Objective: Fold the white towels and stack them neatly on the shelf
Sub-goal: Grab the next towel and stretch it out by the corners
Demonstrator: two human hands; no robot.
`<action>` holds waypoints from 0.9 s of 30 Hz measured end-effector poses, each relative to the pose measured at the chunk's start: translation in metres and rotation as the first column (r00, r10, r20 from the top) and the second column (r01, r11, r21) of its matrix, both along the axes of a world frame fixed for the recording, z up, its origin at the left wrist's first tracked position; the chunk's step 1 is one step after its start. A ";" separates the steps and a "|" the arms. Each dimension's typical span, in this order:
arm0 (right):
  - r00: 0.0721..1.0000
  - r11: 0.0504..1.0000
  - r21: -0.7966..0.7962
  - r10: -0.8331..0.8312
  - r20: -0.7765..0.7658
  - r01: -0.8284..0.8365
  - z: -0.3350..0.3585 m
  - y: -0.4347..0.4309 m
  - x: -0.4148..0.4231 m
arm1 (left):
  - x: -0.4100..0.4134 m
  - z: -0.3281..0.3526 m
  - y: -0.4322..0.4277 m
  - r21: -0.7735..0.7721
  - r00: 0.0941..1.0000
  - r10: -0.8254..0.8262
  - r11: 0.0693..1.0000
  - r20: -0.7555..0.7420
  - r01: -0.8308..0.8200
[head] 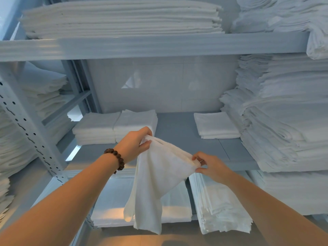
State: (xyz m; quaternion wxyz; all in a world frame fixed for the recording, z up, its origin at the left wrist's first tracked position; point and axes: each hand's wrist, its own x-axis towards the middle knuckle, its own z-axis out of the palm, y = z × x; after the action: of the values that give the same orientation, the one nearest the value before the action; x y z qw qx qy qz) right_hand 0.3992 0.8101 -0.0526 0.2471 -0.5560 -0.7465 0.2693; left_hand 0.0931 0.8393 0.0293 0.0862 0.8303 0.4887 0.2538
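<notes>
my two hands hold one white towel [159,176] in the middle of the frame, in the air just in front of the middle shelf [184,139]. my left hand [134,144], with one brown bead bracelet [115,158] on its wrist, pinches the towel's upper corner between thumb and curled fingers. my right hand [211,166], lower and further right, pinches the other end of the same top edge with its fingertips. the edge runs between the two grips and slopes down to the right. the rest of the cloth hangs loose toward the lower centre of the frame.

on the middle shelf i count three small folded stacks. the left folded stack [95,128] and the second folded stack [135,122] touch side by side at centre left. the low folded stack [215,125] lies apart from them at centre right. one tall ragged pile [284,130] of linen fills the right edge. one wide flat stack [124,16] lies on the top shelf [159,47] at upper centre. below the middle shelf lie two more: a flat lower stack [110,201], partly behind the hanging towel, and a slanted lower stack [220,206] at lower right.
</notes>
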 end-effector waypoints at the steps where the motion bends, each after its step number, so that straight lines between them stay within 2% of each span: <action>1: 1.000 1.000 0.011 0.013 0.006 -0.013 -0.001 -0.001 0.001 | -0.001 0.000 0.001 0.004 1.000 0.004 1.000 0.007 -0.004; 6: 1.000 1.000 0.010 0.001 0.029 -0.001 -0.005 -0.001 0.005 | -0.002 0.002 0.004 0.021 0.999 0.011 1.000 0.040 -0.012; 10: 0.999 0.998 0.021 -0.053 -0.002 0.053 0.012 0.005 0.002 | -0.012 0.003 0.010 0.015 1.000 0.028 0.999 -0.006 -0.028; 13: 0.993 0.981 0.158 -0.113 -0.015 0.114 0.048 0.016 0.004 | -0.029 0.011 0.016 -0.003 0.996 0.082 0.997 -0.035 -0.082; 16: 0.991 0.924 0.358 -0.112 -0.079 0.133 0.080 0.022 0.004 | -0.040 0.012 0.018 0.094 0.988 0.142 0.984 0.067 -0.148; 18: 0.985 0.881 0.441 -0.132 -0.115 0.169 0.086 0.021 0.001 | -0.038 0.006 0.018 0.103 0.981 0.165 0.979 0.103 -0.176; 19: 0.987 0.883 0.443 -0.134 -0.083 0.157 0.085 0.021 -0.001 | -0.035 0.002 0.018 0.069 0.986 0.162 0.984 0.047 -0.165; 21: 0.990 0.914 0.397 -0.119 0.075 0.080 0.076 0.020 -0.001 | -0.027 -0.011 0.015 -0.022 0.986 0.117 0.992 -0.116 -0.121; 22: 0.985 0.913 0.402 -0.129 0.116 0.072 0.072 0.019 0.002 | -0.024 -0.016 0.013 -0.027 0.985 0.104 0.994 -0.135 -0.108; 25: 0.975 0.848 0.499 -0.222 0.033 0.176 0.068 0.018 0.014 | -0.017 -0.025 0.012 0.045 0.996 0.087 0.995 -0.026 -0.086; 27: 0.966 0.894 0.428 -0.210 0.150 0.128 0.060 0.014 0.014 | -0.010 -0.030 0.011 -0.008 0.990 0.035 0.999 -0.134 -0.036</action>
State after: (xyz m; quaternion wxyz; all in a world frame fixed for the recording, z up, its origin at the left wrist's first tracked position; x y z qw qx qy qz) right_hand 0.4132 0.8236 0.0072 0.3087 -0.5772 -0.7555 0.0268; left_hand 0.0829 0.8507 -0.0011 0.0532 0.8360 0.5095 0.1966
